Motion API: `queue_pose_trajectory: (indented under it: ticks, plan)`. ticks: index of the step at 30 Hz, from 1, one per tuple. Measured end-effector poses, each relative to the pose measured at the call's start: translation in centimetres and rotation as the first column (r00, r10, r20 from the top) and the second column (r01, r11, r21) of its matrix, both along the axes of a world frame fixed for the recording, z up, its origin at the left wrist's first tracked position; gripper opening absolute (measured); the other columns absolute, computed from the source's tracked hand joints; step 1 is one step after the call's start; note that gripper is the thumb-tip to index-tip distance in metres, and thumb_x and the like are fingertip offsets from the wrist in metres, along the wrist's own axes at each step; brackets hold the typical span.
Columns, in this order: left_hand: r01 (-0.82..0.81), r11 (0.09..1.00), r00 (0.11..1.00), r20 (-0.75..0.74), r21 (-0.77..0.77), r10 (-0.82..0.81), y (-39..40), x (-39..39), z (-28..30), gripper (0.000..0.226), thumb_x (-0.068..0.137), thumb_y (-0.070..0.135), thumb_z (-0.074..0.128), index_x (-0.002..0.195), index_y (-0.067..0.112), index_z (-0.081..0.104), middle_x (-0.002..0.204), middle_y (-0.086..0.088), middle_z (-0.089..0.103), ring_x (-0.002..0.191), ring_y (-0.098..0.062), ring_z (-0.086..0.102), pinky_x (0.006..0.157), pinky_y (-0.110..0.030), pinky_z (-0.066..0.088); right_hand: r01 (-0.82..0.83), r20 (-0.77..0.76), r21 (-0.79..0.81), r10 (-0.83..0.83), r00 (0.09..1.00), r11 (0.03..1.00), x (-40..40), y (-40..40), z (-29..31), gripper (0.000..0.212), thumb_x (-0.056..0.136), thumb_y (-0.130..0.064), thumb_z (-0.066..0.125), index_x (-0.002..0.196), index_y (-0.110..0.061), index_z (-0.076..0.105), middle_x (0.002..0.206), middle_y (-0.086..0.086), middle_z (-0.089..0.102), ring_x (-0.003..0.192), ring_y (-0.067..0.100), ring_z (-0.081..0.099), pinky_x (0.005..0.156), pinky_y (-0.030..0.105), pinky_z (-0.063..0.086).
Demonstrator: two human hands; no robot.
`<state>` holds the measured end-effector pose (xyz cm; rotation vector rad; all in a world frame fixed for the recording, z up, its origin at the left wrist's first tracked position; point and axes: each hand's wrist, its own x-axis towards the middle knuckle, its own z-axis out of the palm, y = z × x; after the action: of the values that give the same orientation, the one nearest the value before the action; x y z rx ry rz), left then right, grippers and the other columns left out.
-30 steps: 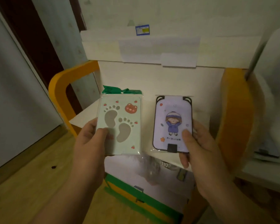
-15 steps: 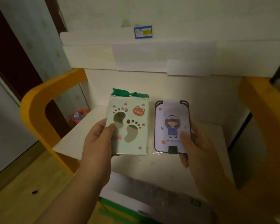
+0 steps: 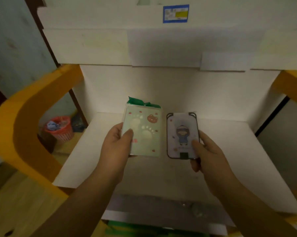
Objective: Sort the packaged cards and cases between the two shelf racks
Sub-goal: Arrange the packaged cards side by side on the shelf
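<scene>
A white shelf rack with thick orange curved side frames (image 3: 21,127) is filling most of the view, its flat white shelf board (image 3: 229,159) lying bare around the hands and a white upper tier with a small blue-edged label (image 3: 175,13) sitting above. Below the board's front edge, a lower level is showing something grey and blurred that cannot be made out. Through the rack's left side, a red mesh waste basket (image 3: 58,129) is standing on the wooden floor.

The left hand (image 3: 116,147) is gripping a pale green packaged card printed with two footprints and a small bear face (image 3: 143,132), thumb pressing on its front near the left edge; a crumpled green flap is sticking up behind its top. The right hand (image 3: 207,153) is clasping a lilac packaged card case with a black rim and a cartoon child in a blue coat (image 3: 182,135), thumb lying on its lower right corner. Both packages are being held upright, side by side and slightly apart, above the middle of the shelf board.
</scene>
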<state>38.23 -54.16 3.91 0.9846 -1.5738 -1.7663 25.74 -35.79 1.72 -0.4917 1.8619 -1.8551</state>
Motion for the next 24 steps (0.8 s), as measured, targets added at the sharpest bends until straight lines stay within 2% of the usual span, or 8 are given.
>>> queue_pose_trajectory:
  ticks: [4, 7, 9, 11, 13, 17, 20, 24]
  plan:
    - [0.059, 0.998, 0.993, 0.105, 0.022, -0.061, -3.1, 0.6, -2.2, 0.024, 0.100, 0.023, 0.050, 0.122, 0.026, 0.056, 0.104, -0.001, 0.071, 0.089, -0.022, 0.071, 0.068, -0.038, 0.061, 0.027, 0.002, 0.005, -0.027, 1.000, 1.000, 1.1, -1.5, -1.2, 0.036, 0.105, -0.035, 0.039, 0.138, -0.033, 0.054, 0.074, 0.012, 0.064, 0.052, 0.016, 0.046, 0.046, 0.025, 0.042]
    - [0.102, 0.994, 0.981, 0.163, 0.050, -0.109, -5.1, 0.8, -3.6, 0.025, 0.099, 0.021, 0.051, 0.123, 0.025, 0.055, 0.105, -0.003, 0.070, 0.089, -0.023, 0.071, 0.069, -0.038, 0.060, 0.072, 0.045, -0.005, -0.071, 0.996, 0.997, 1.4, -2.6, -1.8, 0.035, 0.106, -0.034, 0.037, 0.134, -0.027, 0.057, 0.069, 0.011, 0.061, 0.050, 0.016, 0.046, 0.045, 0.027, 0.041]
    - [0.105, 0.994, 0.975, 0.196, 0.031, -0.109, -6.3, 1.0, -4.3, 0.026, 0.099, 0.019, 0.050, 0.124, 0.025, 0.054, 0.105, -0.002, 0.069, 0.087, -0.021, 0.071, 0.062, -0.032, 0.059, 0.083, 0.073, -0.009, -0.082, 0.994, 0.996, 1.7, -3.3, -2.0, 0.032, 0.106, -0.033, 0.039, 0.129, -0.029, 0.060, 0.073, 0.014, 0.062, 0.050, 0.016, 0.046, 0.044, 0.027, 0.041]
    - [0.103, 0.995, 0.971, 0.218, -0.006, -0.099, -7.3, 1.2, -4.9, 0.025, 0.099, 0.017, 0.049, 0.122, 0.025, 0.052, 0.104, 0.000, 0.068, 0.083, -0.017, 0.070, 0.052, -0.021, 0.055, 0.082, 0.076, -0.007, -0.081, 0.994, 0.997, 2.0, -3.8, -2.1, 0.030, 0.105, -0.033, 0.040, 0.124, -0.031, 0.062, 0.077, 0.018, 0.062, 0.049, 0.016, 0.046, 0.044, 0.027, 0.040]
    - [0.108, 0.993, 0.966, 0.240, -0.055, -0.092, -8.0, 1.4, -5.2, 0.024, 0.099, 0.016, 0.048, 0.122, 0.025, 0.050, 0.102, 0.003, 0.067, 0.080, -0.013, 0.069, 0.049, -0.017, 0.051, 0.083, 0.079, 0.001, -0.083, 0.993, 0.997, 2.2, -4.2, -2.2, 0.030, 0.105, -0.032, 0.040, 0.124, -0.029, 0.063, 0.078, 0.019, 0.063, 0.049, 0.016, 0.046, 0.043, 0.027, 0.041]
    - [0.133, 0.972, 0.946, 0.319, -0.195, -0.066, -9.3, 0.9, -5.7, 0.035, 0.100, 0.016, 0.047, 0.135, 0.018, 0.045, 0.114, 0.000, 0.062, 0.081, -0.007, 0.062, 0.056, -0.017, 0.047, 0.108, 0.096, 0.037, -0.111, 0.989, 0.993, 2.4, -5.0, -2.8, 0.029, 0.105, -0.032, 0.043, 0.127, -0.029, 0.062, 0.092, 0.019, 0.072, 0.055, 0.017, 0.052, 0.046, 0.025, 0.044]
    - [0.182, 0.932, 0.926, 0.372, -0.314, -0.056, -10.0, 0.8, -5.9, 0.030, 0.100, 0.017, 0.047, 0.130, 0.017, 0.048, 0.119, 0.000, 0.062, 0.091, -0.015, 0.064, 0.062, -0.019, 0.049, 0.116, 0.075, 0.055, -0.120, 0.990, 0.992, 2.5, -5.5, -3.0, 0.031, 0.104, -0.034, 0.045, 0.130, -0.030, 0.061, 0.092, 0.014, 0.073, 0.062, 0.022, 0.055, 0.051, 0.027, 0.047]
    - [0.218, 0.892, 0.899, 0.437, -0.396, -0.026, -10.9, 1.1, -6.5, 0.030, 0.097, 0.012, 0.049, 0.126, 0.020, 0.051, 0.115, 0.004, 0.060, 0.093, -0.018, 0.064, 0.063, -0.023, 0.054, 0.103, 0.038, 0.063, -0.105, 0.994, 0.993, 2.7, -5.8, -3.2, 0.030, 0.104, -0.034, 0.045, 0.129, -0.028, 0.061, 0.090, 0.016, 0.072, 0.053, 0.015, 0.051, 0.048, 0.025, 0.046]
